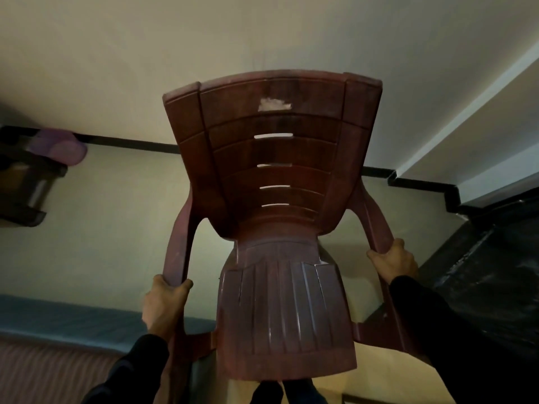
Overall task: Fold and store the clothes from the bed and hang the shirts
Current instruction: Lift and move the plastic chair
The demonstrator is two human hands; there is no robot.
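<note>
**A plastic chair is held by both armrests in a dim room**

The left hand [164, 301] is wrapped around the front end of one armrest, fingers curled over its top edge. The right hand [393, 262] is clamped on the opposite armrest in the same way, thumb and fingers closed around the plastic. Both arms are covered by dark sleeves [431, 319].

Between the hands, a dark reddish-brown moulded plastic armchair [277, 182] is held, its ribbed seat nearest the viewer and its slotted backrest pointing away. Whether its legs rest on the floor cannot be told. A pale torn patch [274, 104] is seen near the top of the backrest.

Beyond the chair, a cream wall is crossed by a black band [131, 142]. A dark shelf with a purple container [62, 147] is seen at the left edge, blurred. A blue-edged mattress with a striped cover [52, 360] lies at the lower left. A black stone step or ledge [493, 246] occupies the right.

No clothes or shirts are visible; the task's items lie outside this view.

Risk is judged as follows: the backrest could be knocked against the wall or the shelf if the chair is swung, and the smooth armrests could slip if one hand loosens.
</note>
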